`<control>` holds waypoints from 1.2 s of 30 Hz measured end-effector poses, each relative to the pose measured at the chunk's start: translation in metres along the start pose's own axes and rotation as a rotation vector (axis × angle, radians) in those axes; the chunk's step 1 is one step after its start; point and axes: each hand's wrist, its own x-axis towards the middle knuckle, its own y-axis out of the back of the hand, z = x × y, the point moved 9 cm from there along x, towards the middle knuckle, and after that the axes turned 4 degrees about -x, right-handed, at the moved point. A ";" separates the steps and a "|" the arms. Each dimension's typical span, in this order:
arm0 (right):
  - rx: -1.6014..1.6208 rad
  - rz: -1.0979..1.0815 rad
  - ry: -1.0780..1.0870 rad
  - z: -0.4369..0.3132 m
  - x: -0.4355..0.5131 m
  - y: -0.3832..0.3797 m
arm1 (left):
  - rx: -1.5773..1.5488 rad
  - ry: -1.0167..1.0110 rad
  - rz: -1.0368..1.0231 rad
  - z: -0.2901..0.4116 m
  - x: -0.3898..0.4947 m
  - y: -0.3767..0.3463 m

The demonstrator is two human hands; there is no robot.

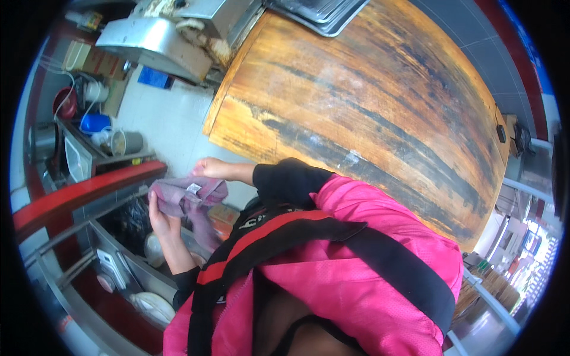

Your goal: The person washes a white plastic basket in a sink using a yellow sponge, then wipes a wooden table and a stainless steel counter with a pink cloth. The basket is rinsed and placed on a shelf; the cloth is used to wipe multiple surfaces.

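Observation:
A purple-grey cloth (207, 191) with a white sewn-in label hangs bunched between my two hands, away from the wooden tabletop. My left hand (164, 222) grips its left side, thumb raised along the edge. My right hand (209, 168) is closed on a corner at the top. One end of the cloth droops down beside my black-and-red strap.
A scarred wooden worktable (356, 115) bears metal trays (320, 13) at its far edge. Left of me run a red beam (89, 193) and a metal counter. Beyond stand a grey bucket (127, 141), a blue container (95, 123) and a red basin (65, 102).

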 end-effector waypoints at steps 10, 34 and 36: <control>0.065 0.400 0.157 -0.076 -0.139 0.140 | 0.494 0.056 -0.025 -0.060 0.058 -0.038; -0.970 1.251 0.407 -0.101 -0.086 0.393 | 0.767 0.102 0.198 -0.147 0.033 0.064; -0.999 1.207 0.513 -0.126 -0.043 0.414 | 0.685 0.103 0.211 -0.144 0.021 0.070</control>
